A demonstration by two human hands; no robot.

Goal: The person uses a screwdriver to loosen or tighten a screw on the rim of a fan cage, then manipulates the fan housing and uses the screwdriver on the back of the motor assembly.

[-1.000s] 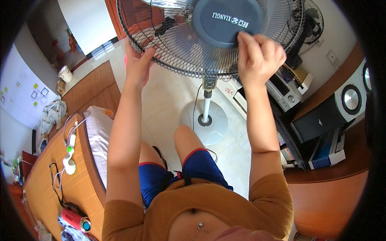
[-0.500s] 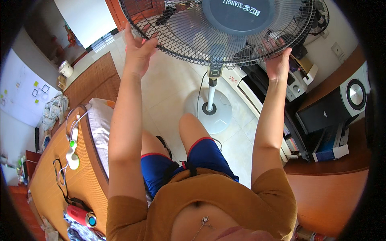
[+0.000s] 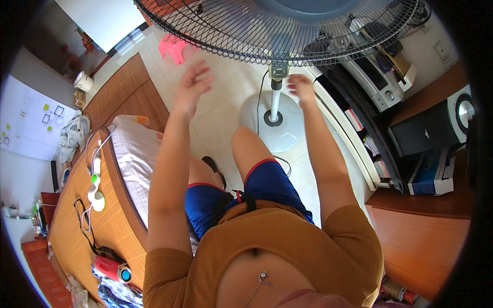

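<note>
The large round wire guard of a standing fan (image 3: 246,54) spans the top of the view, with its dark grey centre cut off by the upper edge. Below the guard, my left hand (image 3: 194,88) is in the air, fingers loosely spread and nothing in them. Close to the right of the fan's white pole (image 3: 275,100), my right hand (image 3: 303,88) has half-curled fingers, slightly blurred, with no object visible in them. Neither hand appears to touch the fan. A pale round base (image 3: 290,131) stands under the pole on the tiled floor.
On the left, a bed with a woven mat (image 3: 72,226) holds a white power strip (image 3: 94,190) and a red cylindrical speaker (image 3: 110,269). A pink stool (image 3: 173,49) stands beyond my left hand. To the right are a low cabinet (image 3: 349,149) and a black speaker (image 3: 426,131).
Both hands have come off the fan's guard and moved down towards me, the right one also inward to the pole. The guard looks larger and higher, and the pink stool shows more.
</note>
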